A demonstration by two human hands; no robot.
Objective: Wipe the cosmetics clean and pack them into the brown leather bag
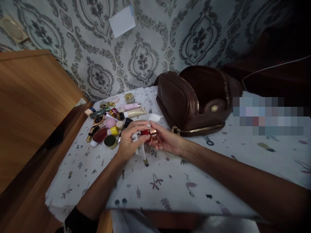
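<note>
A small red bottle (146,132) with a shiny gold-toned cap is held between both hands over the patterned cloth. My left hand (130,139) has its fingers closed round the bottle's left part and a crumpled white wipe (141,152), which hangs below the palm. The fingers of my right hand (167,139) are bent round the cap end of the same bottle. Just left of my left hand lies a group of cosmetics, among them a dark green-lidded jar (110,141), a pink sponge (110,122) and a cream tube (135,112).
A brown leather bag (179,100) stands unzipped behind my right hand. Wooden furniture (36,106) borders the left side. Patterned wallpaper rises behind the cloth-covered table (150,194). A blurred-out patch covers part of the right side.
</note>
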